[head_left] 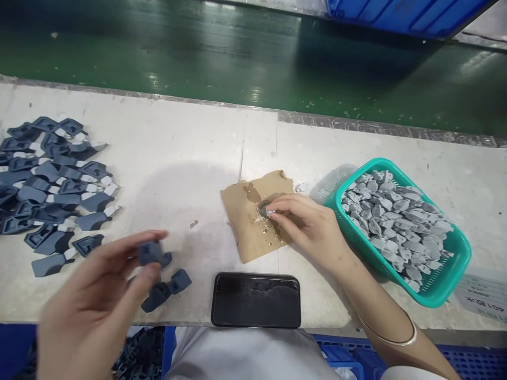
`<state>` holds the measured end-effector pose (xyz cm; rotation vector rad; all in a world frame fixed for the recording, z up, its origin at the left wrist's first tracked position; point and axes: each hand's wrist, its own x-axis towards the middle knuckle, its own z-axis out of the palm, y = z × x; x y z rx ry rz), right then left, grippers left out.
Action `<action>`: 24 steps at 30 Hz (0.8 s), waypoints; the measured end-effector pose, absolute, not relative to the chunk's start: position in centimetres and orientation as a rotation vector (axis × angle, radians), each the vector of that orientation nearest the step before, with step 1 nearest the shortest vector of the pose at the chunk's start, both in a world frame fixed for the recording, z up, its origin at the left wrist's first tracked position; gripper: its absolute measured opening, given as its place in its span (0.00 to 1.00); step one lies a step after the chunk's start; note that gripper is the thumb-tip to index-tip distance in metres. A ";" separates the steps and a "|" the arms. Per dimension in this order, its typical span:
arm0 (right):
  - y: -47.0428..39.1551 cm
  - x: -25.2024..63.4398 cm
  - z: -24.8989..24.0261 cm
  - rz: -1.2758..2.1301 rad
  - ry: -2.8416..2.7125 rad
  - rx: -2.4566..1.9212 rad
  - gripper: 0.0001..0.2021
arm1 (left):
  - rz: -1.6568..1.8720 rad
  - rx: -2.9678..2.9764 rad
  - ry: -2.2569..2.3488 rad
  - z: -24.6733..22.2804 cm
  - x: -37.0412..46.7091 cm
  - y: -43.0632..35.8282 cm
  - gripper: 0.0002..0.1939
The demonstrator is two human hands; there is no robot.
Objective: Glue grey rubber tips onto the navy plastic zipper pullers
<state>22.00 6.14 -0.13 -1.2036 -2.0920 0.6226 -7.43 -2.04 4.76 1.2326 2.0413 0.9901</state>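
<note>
Your hands are well apart. Your left hand (95, 295), at the near left, is closed with thumb and fingers on a dark blue part (148, 252); both are blurred. Your right hand (317, 232) pinches a small grey piece (270, 212) between thumb and index finger, at the dark wet patch on the brown sheet (247, 245). You cannot tell whether the piece touches the sheet.

The sheet lies on the white worktop (190, 137), on the far side of the black phone (255, 301). Just beside your left fingertips lie loose blue parts (180, 281). To the left is a spread of blue parts with pale ends (51, 195). To the right, the green basket (455, 269) holds many grey pieces (396, 221). Beyond the worktop's far edge runs a green surface (178, 58), with a blue bin (396, 16) at the far right.
</note>
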 end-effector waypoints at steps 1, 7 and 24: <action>6.1 22.0 -0.1 0.627 -2.095 -1.209 0.05 | 0.967 1.179 1.908 4.9 -6.2 -1.9 0.10; 5.9 22.1 0.0 0.673 -2.093 -1.195 0.05 | 0.809 1.196 1.326 2.7 -1.5 -0.8 0.09; 6.3 21.9 -0.1 0.638 -2.089 -1.180 0.06 | 0.710 1.135 1.106 0.1 0.8 0.8 0.08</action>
